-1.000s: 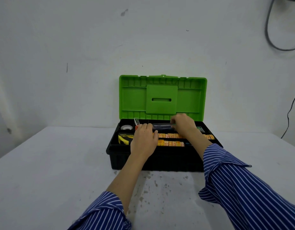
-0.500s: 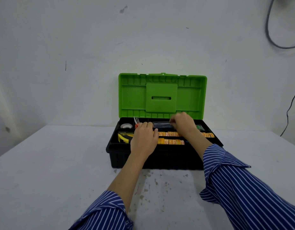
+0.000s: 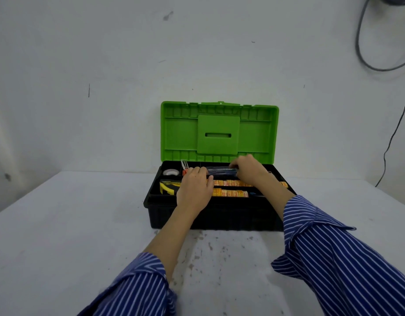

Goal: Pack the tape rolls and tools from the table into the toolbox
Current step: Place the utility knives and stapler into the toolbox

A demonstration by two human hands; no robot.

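Two hands work inside the open toolbox (image 3: 214,221) at the counter's (image 3: 60,224) twelve o'clock: left hand (image 3: 193,190) rests flat on the tray, right hand (image 3: 248,171) pinches a blue tool (image 3: 221,171). Orange labels (image 3: 231,192) are unreadable. A white tape roll (image 3: 171,172) sits at ten o'clock.

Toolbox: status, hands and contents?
Both hands, left hand and right hand, on a blue tool inside the toolbox. Lid open. Nothing obstructing.

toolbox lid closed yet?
No, the green lid stands upright and open behind the black toolbox, with both hands inside the tray.
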